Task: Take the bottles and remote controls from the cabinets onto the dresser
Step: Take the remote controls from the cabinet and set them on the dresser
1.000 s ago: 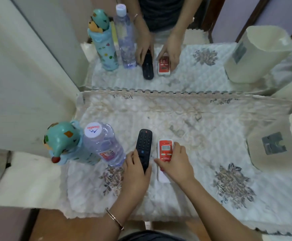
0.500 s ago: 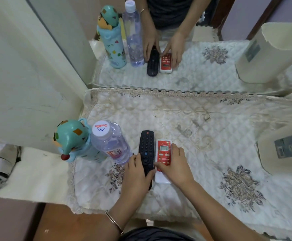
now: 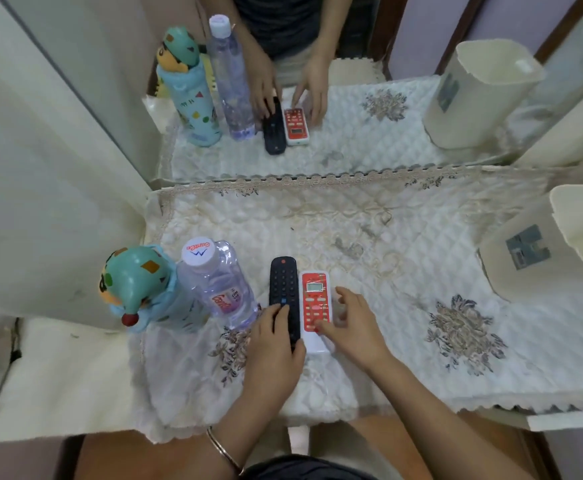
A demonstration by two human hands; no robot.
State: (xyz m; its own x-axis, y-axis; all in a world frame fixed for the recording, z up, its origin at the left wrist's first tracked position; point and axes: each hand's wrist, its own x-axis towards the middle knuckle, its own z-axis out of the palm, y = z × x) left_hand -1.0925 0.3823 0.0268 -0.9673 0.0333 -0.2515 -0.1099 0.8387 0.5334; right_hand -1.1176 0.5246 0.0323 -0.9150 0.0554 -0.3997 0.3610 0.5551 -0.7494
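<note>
Remote controls first: the black remote control (image 3: 283,292) and the red-and-white remote control (image 3: 315,308) lie flat, side by side and touching along their long edges, near the front edge of the dresser (image 3: 387,237), left of its middle, on the quilted cream cover (image 3: 369,341). Left hand (image 3: 272,348) rests on the black one's near end, fingers laid loosely over the keypad, more a press than a grip. Right hand (image 3: 352,327) is spread wide, thumb touching the red one's lower face, the other fingers lifted off to its right, holding nothing. Both look like light, rigid plastic slabs; smooth backs may slide on the fabric, so pinching the long side edges near the middle seems the safest hold. The black one is slim with rows of small keys and a red button at its far end; the other has a red face with a small screen in a white shell. Toward the front-left corner stand a clear water bottle (image 3: 219,285) with a white cap and, just beside it, a teal cartoon-capped bottle (image 3: 137,289), both upright.
</note>
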